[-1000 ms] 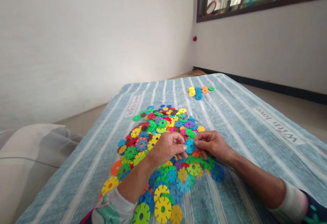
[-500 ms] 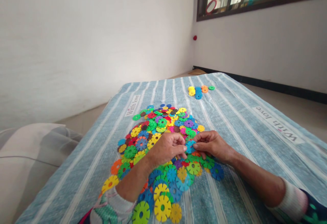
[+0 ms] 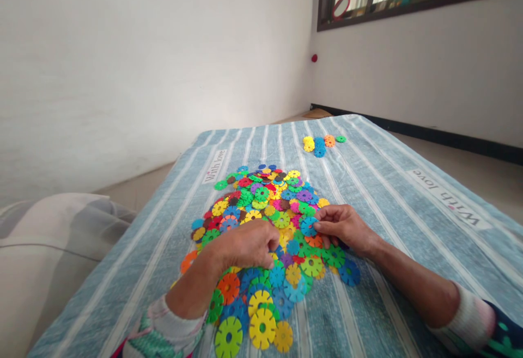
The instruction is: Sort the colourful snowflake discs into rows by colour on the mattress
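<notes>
Between the thumb and fingers of my right hand [image 3: 343,230] is a blue notched plastic disc [image 3: 309,226], gripped by its edge at the right side of the pile. My left hand [image 3: 251,243] is over the middle of the heap, its fingers curled downward and closed. What those fingers pinch, if anything, is hidden behind the hand. Beneath both hands spreads a heap of flower-shaped discs, among them a light green disc [image 3: 229,337], a yellow disc [image 3: 262,329] and an orange disc [image 3: 229,288].
Toward the table's far end lie small groups: yellow discs [image 3: 309,144], blue discs [image 3: 319,147], orange discs [image 3: 329,141] and one green disc [image 3: 340,139]. A striped blue cloth [image 3: 392,194] covers the table. Grey-and-white fabric [image 3: 61,260] bulges at the left.
My left hand has moved away from the blue disc, leftward and down over the pile. My right hand still holds that disc in nearly the same place.
</notes>
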Motion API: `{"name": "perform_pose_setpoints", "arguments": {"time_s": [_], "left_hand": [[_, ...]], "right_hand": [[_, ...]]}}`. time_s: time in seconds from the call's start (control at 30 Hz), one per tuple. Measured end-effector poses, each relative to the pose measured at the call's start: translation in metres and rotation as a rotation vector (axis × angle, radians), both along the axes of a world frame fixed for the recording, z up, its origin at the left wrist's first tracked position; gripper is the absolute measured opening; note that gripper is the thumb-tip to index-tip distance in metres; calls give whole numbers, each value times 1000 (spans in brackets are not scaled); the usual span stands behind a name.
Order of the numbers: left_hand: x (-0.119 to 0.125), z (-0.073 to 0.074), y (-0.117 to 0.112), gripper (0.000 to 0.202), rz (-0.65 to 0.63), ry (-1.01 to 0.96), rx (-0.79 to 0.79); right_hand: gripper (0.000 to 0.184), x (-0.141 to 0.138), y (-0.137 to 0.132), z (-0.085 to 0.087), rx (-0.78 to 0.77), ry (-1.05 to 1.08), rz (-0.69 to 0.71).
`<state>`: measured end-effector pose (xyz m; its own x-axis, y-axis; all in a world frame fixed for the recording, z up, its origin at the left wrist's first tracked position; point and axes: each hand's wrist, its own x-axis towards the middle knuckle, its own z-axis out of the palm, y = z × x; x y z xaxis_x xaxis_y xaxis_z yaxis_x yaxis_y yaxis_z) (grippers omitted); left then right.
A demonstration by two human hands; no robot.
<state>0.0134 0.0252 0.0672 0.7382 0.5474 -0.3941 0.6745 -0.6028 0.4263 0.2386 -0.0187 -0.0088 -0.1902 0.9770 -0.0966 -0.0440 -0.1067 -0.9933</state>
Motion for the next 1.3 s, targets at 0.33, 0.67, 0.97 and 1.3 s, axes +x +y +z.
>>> {"name": "perform_pose_setpoints", "arguments": {"time_s": [0.33,0.67,0.97,1.3], "left_hand": [[4,-6,-3,6,-9,80,119],[-1,-12,3,15,60,-2,193],[5,-21,10,10,181,-74,425],[13,-46,12,15,171,-269,585]], "right_hand": [[29,1,2,1,-11,12,-57],[24,-1,1,1,-7,7,-52],[26,0,4,-6,4,15,-44],[28,0,5,-6,3,22,-30]]}}
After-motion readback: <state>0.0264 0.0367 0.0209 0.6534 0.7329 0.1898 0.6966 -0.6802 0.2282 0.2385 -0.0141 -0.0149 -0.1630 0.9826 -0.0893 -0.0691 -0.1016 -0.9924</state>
